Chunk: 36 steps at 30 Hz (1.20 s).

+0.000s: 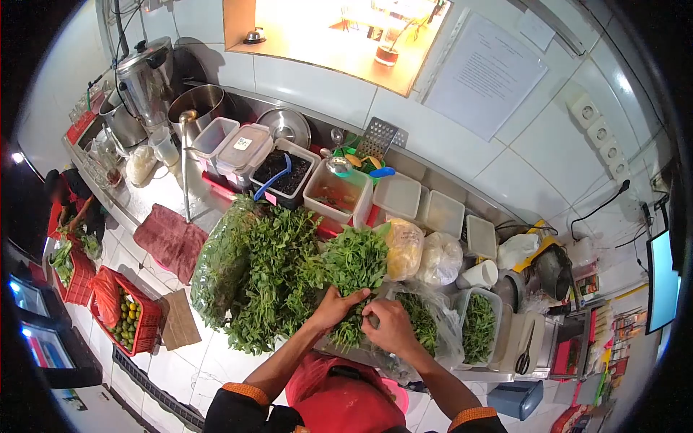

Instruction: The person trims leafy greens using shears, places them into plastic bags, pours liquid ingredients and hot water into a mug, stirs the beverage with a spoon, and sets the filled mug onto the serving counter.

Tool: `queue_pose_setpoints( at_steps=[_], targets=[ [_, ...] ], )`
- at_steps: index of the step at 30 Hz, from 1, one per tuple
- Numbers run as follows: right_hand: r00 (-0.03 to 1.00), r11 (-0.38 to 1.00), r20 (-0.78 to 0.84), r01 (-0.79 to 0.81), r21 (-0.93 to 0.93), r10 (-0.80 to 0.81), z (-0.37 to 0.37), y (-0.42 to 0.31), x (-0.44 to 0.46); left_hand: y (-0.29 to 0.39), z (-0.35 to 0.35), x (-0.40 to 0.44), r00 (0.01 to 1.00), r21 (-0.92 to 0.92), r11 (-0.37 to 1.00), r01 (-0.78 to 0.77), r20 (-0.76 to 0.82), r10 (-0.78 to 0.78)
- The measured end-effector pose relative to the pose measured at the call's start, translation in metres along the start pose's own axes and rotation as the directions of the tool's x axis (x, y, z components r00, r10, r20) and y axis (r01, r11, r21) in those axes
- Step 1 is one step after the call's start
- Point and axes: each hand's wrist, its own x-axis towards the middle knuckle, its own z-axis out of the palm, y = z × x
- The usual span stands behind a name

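A bunch of leafy green herbs (pixel 354 261) is gripped in my left hand (pixel 335 307), whose thumb lies across it. Close by on the right, my right hand (pixel 388 326) is closed with its fingers curled against the lower leaves; what it pinches is hidden. A large heap of the same kind of greens (pixel 278 278) spreads to the left, beside a clear plastic bag of greens (pixel 222 270). Just right of my right hand, an open plastic bag (pixel 449 333) holds more leaves, and a clear tub (pixel 498 317) contains picked leaves.
Lidded and open containers (pixel 338 189) line the counter behind the greens. Scissors (pixel 525 350) lie at the right end. A maroon cloth (pixel 170 240) hangs over the left counter edge. A red crate of small citrus (pixel 128 321) stands on the floor. Another person (pixel 76 202) works at far left.
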Motion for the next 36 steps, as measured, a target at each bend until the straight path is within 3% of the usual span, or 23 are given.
queue_pose_setpoints(
  at_steps=[4,10,11,12,14,15,16,17,22,26,32,34,36],
  targets=[
    [0.988,0.984,-0.037,0.143,-0.110,-0.147,0.001,0.000,0.000,-0.002,0.001,0.001,0.998,-0.011,0.999,-0.034,-0.050,0.033],
    [0.961,0.926,-0.012,0.264,-0.269,-0.278,-0.003,-0.007,-0.003,-0.001,-0.004,0.004,0.968,0.098,0.989,0.114,-0.235,-0.088],
    [0.961,0.926,-0.014,0.263,-0.269,-0.277,-0.002,-0.006,-0.004,0.001,-0.003,0.003,0.976,-0.020,0.995,0.101,-0.189,-0.103],
    [0.963,0.940,-0.054,0.245,-0.239,-0.265,-0.001,-0.004,-0.005,0.002,-0.002,0.002,0.983,-0.137,0.986,0.092,-0.142,-0.112],
    [0.965,0.953,-0.091,0.225,-0.203,-0.247,-0.001,-0.003,-0.007,0.005,-0.007,0.003,0.984,-0.204,0.971,0.124,-0.100,-0.146],
    [0.984,0.995,-0.147,0.097,-0.037,-0.101,-0.001,-0.003,-0.008,0.006,-0.010,0.003,0.982,-0.271,0.949,0.159,-0.056,-0.181],
    [0.983,0.990,-0.172,-0.039,0.137,0.062,-0.001,-0.004,-0.011,0.003,-0.014,0.005,0.982,-0.287,0.945,0.159,-0.050,-0.180],
    [0.975,0.972,-0.203,-0.047,0.229,0.094,0.000,-0.001,-0.010,0.007,-0.011,0.003,0.983,-0.292,0.944,0.151,-0.058,-0.175],
    [0.973,0.903,-0.107,-0.144,0.405,0.203,-0.006,-0.005,-0.006,0.011,-0.011,0.003,0.986,-0.193,0.971,0.139,-0.062,-0.153],
    [0.963,0.882,-0.073,-0.204,0.424,0.258,-0.009,-0.003,-0.007,0.009,-0.010,0.002,0.986,-0.206,0.972,0.111,-0.099,-0.134],
    [0.984,0.897,-0.055,-0.132,0.421,0.171,-0.014,-0.005,-0.002,0.004,-0.008,0.002,0.987,-0.279,0.957,0.080,-0.115,-0.116],
    [0.986,0.969,-0.107,-0.097,0.229,0.124,-0.011,-0.002,-0.002,0.007,-0.001,-0.003,0.979,-0.190,0.976,0.104,-0.154,-0.134],
    [0.985,0.966,-0.110,-0.103,0.237,0.132,-0.006,0.002,-0.003,-0.004,-0.008,0.004,0.964,-0.143,0.980,0.142,-0.207,-0.170]
  ],
)
